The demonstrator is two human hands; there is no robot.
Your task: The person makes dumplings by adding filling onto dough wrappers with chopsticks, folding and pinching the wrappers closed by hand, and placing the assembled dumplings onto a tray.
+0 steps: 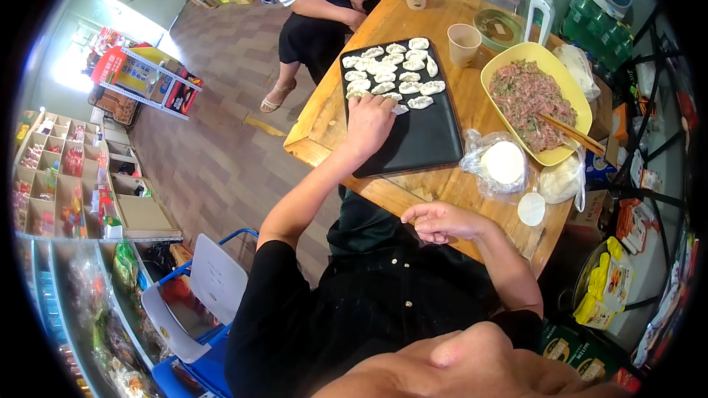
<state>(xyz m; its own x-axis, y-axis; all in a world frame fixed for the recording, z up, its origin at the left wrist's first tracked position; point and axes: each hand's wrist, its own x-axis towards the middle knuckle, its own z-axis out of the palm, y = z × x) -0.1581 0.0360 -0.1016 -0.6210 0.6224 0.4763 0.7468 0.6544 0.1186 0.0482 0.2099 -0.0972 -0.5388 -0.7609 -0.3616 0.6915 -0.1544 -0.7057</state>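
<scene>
Left fingers (369,102) rest by dumplings (383,68), grip unclear; right fingers (424,214) curl loosely, chopsticks (580,137) overhanging the bowl (577,93).

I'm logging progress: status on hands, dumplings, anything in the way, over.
Left hand at dumplings, grip unclear; right hand near table edge, nothing visible in it. Dumplings on far part of black tray. No obstruction seen on near part.
</scene>
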